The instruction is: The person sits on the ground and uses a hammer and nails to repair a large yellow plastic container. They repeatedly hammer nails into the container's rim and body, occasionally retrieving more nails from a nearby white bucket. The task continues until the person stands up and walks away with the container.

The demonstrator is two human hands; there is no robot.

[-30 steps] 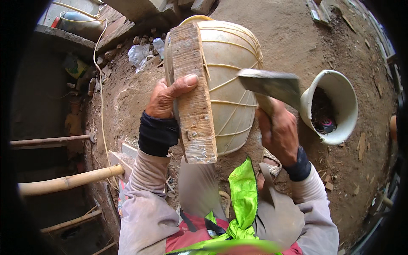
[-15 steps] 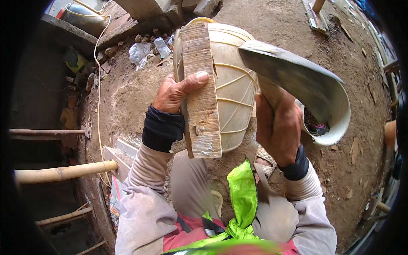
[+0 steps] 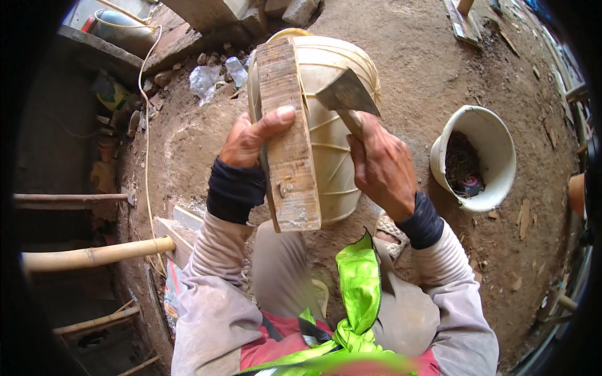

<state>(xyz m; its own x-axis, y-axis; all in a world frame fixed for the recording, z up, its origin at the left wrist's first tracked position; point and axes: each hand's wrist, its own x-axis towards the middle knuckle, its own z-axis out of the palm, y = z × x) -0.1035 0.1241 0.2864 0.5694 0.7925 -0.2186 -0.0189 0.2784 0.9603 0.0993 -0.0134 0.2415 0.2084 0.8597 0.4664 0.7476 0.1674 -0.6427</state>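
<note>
My left hand [image 3: 256,138] grips a thick, rough wooden block [image 3: 285,156], thumb across its face and fingers behind its left edge. The block stands long side toward me, against a pale, rounded drum-like body [image 3: 335,131] wrapped in thin cords. My right hand [image 3: 387,164] is closed round the short handle of a chopping tool with a broad, flat metal blade [image 3: 350,94]. The blade is held over the pale body, right of the block and apart from it. Most of the handle is hidden in my fist.
A white bucket [image 3: 505,150] with dark debris inside stands on the dirt floor at the right. Crumpled clear plastic [image 3: 204,81] lies at the upper left. A bamboo pole [image 3: 94,255] and a thin hose [image 3: 145,125] are on the left, beside a dark lower area.
My right hand has moved left, taking the blade from in front of the bucket to over the pale body. The block and my left hand have shifted slightly left.
</note>
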